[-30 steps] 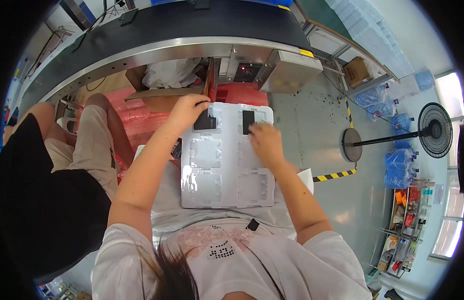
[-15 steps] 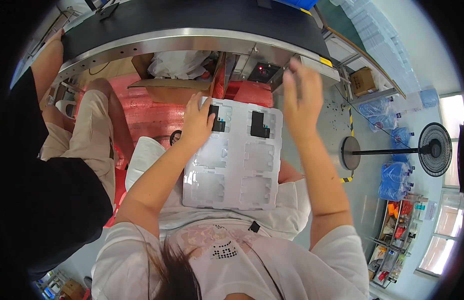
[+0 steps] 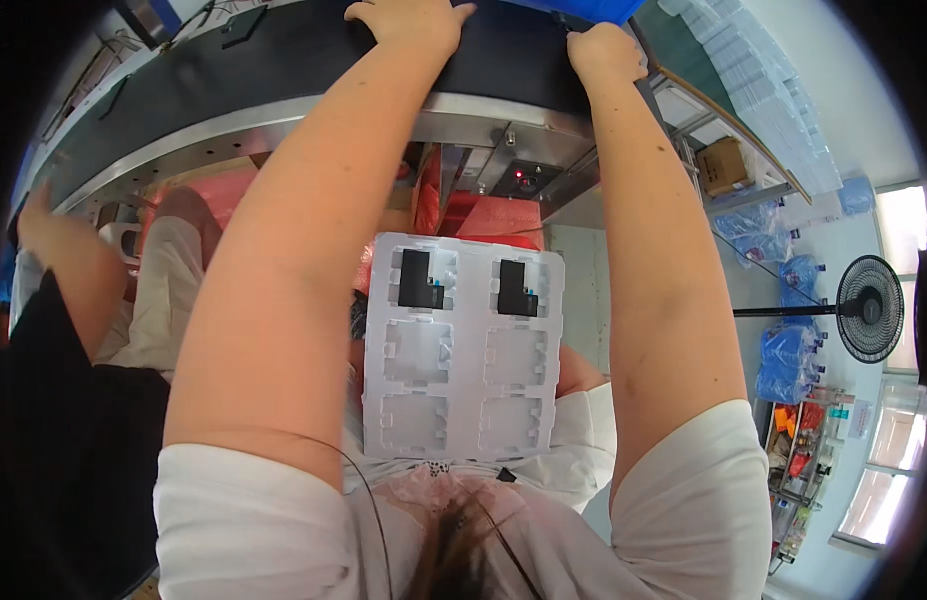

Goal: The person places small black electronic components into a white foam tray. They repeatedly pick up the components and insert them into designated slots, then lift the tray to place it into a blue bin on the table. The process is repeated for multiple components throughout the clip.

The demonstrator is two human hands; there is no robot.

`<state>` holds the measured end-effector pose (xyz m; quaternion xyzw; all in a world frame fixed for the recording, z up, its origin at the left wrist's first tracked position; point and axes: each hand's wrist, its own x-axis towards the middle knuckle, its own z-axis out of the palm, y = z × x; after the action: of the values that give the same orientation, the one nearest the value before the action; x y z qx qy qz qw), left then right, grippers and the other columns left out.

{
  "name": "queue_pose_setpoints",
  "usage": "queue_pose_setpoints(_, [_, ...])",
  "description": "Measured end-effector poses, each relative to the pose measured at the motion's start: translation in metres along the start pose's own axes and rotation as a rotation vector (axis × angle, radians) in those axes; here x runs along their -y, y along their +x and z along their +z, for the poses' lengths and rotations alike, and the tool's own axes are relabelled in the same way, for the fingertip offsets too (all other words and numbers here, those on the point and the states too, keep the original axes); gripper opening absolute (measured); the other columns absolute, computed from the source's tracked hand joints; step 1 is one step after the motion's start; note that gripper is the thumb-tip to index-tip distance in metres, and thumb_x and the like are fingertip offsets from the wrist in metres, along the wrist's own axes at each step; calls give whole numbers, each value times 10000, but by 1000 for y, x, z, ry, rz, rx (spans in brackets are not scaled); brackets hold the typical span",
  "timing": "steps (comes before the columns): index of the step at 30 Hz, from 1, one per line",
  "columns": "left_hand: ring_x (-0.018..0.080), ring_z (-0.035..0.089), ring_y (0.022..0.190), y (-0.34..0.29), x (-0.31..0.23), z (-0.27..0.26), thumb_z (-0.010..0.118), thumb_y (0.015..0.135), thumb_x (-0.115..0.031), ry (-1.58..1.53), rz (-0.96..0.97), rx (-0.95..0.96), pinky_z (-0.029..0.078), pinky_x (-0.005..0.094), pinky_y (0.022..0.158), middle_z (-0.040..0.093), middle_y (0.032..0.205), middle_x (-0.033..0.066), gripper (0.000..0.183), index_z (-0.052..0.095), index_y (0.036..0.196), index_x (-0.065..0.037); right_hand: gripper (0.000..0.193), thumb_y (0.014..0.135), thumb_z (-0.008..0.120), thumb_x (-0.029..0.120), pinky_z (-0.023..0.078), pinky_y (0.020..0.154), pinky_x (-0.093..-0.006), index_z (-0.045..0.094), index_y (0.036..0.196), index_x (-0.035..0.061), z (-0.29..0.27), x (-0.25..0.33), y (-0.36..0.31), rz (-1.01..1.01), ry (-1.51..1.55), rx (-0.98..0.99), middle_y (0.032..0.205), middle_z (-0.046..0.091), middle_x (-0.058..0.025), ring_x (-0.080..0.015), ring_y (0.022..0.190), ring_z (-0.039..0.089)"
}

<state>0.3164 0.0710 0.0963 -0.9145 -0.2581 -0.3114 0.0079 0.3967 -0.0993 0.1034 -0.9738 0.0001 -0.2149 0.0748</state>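
Your left hand (image 3: 411,22) is out over the black conveyor (image 3: 513,70), thumb and outer finger spread wide. Its fingertips run past the top edge of the view, so can't tell if it holds anything. Your right hand (image 3: 605,52) is at the conveyor's right end, just below the blue bin (image 3: 595,8), fingers bent, narrow. A small dark piece (image 3: 563,20) sits right at its fingertips; can't tell if it's gripped or only touched.

White tray (image 3: 466,335) is on your lap, between your forearms, three rows of two pockets. Left black part (image 3: 414,278) is in the top-left pocket, right black part (image 3: 510,285) in the top-right. Both L-shaped, foot pointing right, small blue bit in the notch.

A dark flat piece (image 3: 243,28) lies on the conveyor, well left of your hands. Control panel (image 3: 531,178) under the conveyor shows a red light. Co-worker's hand (image 3: 45,222) is at far left, blurred.

Writing: wall sheet (image 3: 863,420) at right has print too small to read. Same for marks on the cardboard box (image 3: 723,165) beyond your right forearm.
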Motion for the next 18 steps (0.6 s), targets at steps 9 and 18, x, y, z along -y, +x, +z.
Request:
queue_pose_setpoints(9, [303, 606, 870, -23, 9, -16, 600, 788, -112, -694, 132, -2, 473, 413, 755, 628, 955, 138, 169, 630, 924, -17, 334, 704, 733, 31, 452, 643, -252, 643, 1026, 43, -100, -68, -147, -184, 1243, 188, 749, 595, -14, -99, 662, 554])
queue_pose_setpoints(18, [77, 578, 817, -191, 82, -115, 680, 832, -164, -1257, -136, 429, 456, 213, 689, 649, 908, 17, 237, 674, 1028, -32, 328, 783, 683, 49, 450, 724, -259, 639, 1107, 79, -43, -159, -303, -17, 841, 1040, 823, 603, -25, -112, 778, 553])
